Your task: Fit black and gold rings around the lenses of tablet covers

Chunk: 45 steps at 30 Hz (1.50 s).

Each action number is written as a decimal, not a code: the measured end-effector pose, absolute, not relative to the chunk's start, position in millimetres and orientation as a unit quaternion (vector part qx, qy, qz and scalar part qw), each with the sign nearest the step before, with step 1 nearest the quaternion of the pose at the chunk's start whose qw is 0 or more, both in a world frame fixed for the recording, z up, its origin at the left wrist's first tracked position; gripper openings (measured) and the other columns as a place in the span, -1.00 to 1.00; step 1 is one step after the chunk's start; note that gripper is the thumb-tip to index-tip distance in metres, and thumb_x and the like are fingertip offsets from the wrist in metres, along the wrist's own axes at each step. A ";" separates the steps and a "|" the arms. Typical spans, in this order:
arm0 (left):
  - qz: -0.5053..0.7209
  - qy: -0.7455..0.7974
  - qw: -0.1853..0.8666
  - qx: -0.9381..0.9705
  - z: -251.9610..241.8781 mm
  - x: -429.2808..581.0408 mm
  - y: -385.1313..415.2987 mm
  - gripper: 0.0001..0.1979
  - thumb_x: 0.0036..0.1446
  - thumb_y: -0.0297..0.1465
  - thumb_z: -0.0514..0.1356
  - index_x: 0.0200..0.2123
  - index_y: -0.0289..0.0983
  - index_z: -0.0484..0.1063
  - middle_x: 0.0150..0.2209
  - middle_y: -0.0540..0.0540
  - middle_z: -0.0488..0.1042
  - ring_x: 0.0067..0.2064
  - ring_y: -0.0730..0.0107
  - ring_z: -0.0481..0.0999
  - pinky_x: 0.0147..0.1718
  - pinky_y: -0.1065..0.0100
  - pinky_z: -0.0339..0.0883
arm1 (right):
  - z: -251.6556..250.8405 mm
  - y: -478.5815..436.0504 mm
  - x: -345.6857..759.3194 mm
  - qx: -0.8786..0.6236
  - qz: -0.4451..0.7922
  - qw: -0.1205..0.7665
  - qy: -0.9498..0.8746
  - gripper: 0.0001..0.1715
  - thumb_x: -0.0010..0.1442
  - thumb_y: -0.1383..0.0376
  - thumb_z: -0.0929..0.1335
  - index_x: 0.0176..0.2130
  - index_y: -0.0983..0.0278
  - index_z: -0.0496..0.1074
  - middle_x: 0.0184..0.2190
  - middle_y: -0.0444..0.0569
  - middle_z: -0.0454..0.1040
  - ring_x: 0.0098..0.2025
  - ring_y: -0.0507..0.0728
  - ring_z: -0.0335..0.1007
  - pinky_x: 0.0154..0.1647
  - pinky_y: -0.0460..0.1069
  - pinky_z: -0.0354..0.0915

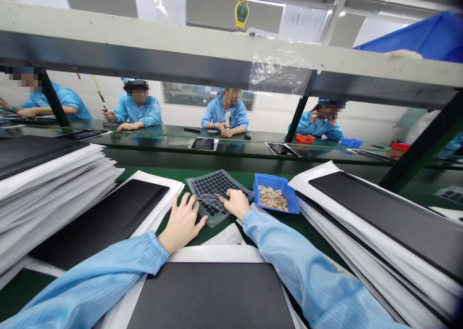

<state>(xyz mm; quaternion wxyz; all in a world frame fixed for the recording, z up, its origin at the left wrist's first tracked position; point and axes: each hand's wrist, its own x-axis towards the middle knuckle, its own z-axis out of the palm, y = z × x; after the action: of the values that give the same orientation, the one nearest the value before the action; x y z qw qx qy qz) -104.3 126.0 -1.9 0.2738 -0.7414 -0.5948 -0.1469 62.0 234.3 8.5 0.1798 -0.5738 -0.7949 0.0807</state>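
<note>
A clear sheet with rows of black round stickers (211, 179) lies on the green bench in front of me. My left hand (183, 220) is spread, fingers apart, at the sheet's left edge, and holds nothing. Over the sheet's right part, my right hand (236, 202) is closed on a slim dark tool (220, 194), possibly tweezers; its tip is hard to make out. Right of that hand sits a blue bin (293, 204) with many small tan rings (273, 198). Nearest to me, a flat black panel (213, 295) rests on white sheeting between my forearms.
Stacked black panels with white sheets stand at left (54, 184) and right (379, 213); another panel (108, 218) lies left of my hand. A shelf (181, 49) spans overhead. Beyond, a line bears devices (203, 143), with several co-workers in blue behind it.
</note>
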 end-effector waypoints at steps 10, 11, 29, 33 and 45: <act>-0.148 -0.573 0.244 -0.768 -9.6 -107.6 131.9 -0.62 0.24 -0.30 -0.01 -0.15 -0.50 0.43 -0.17 -0.37 0.48 0.05 -0.05 0.32 0.15 -0.09 -0.12 | 6.9 233.9 62.1 -0.570 0.079 0.173 -0.799 -0.70 0.16 0.08 0.30 -0.32 0.24 0.45 -0.31 0.08 0.53 -0.23 0.24 0.48 -0.34 -0.01 0.24; -0.149 -0.573 0.239 -0.770 -9.2 -109.3 133.8 -0.63 0.24 -0.29 -0.01 -0.17 -0.49 0.42 -0.21 -0.35 0.49 -0.01 0.00 0.37 0.14 -0.06 -0.08 | 7.3 234.7 62.3 -0.571 0.082 0.172 -0.799 -0.69 0.16 0.07 0.30 -0.33 0.24 0.45 -0.31 0.07 0.53 -0.23 0.23 0.48 -0.34 -0.02 0.23; -0.163 -0.554 0.218 -0.787 -12.5 -126.2 162.4 -0.68 0.26 -0.37 -0.04 -0.11 -0.34 0.45 -0.16 -0.21 0.44 -0.04 0.13 0.34 0.05 0.11 0.12 | 6.7 236.9 70.7 -0.470 0.058 0.192 -0.859 -0.66 0.20 0.17 0.28 -0.05 0.27 0.24 -0.14 0.05 0.43 -0.20 0.16 0.42 -0.24 -0.02 0.25; -0.164 -0.560 0.204 -0.786 -18.9 -130.0 164.5 -0.64 0.26 -0.38 -0.07 -0.02 -0.37 0.39 -0.09 -0.25 0.45 -0.02 0.16 0.39 0.10 0.08 0.09 | 7.1 233.1 73.6 -0.352 0.048 0.159 -0.921 -0.60 0.15 0.41 0.26 -0.02 0.09 0.36 -0.06 -0.09 0.35 -0.22 0.06 0.39 -0.21 -0.09 0.23; -0.167 -0.566 0.164 -0.790 -21.3 -131.6 165.1 -0.55 0.23 -0.51 -0.14 0.17 -0.28 0.17 0.11 -0.33 0.29 0.18 0.11 0.24 0.11 -0.07 0.03 | 0.8 239.5 72.5 -0.245 0.066 0.180 -0.950 -0.33 0.05 0.56 0.22 0.13 0.18 0.29 -0.09 -0.06 0.41 -0.06 0.08 0.37 -0.08 -0.09 0.26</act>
<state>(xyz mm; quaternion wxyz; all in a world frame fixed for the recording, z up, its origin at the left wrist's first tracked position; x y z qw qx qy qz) -131.6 165.1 -21.3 0.1638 -0.7904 -0.5662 -0.1666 72.5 239.5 0.8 0.1802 -0.2448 -0.9504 0.0656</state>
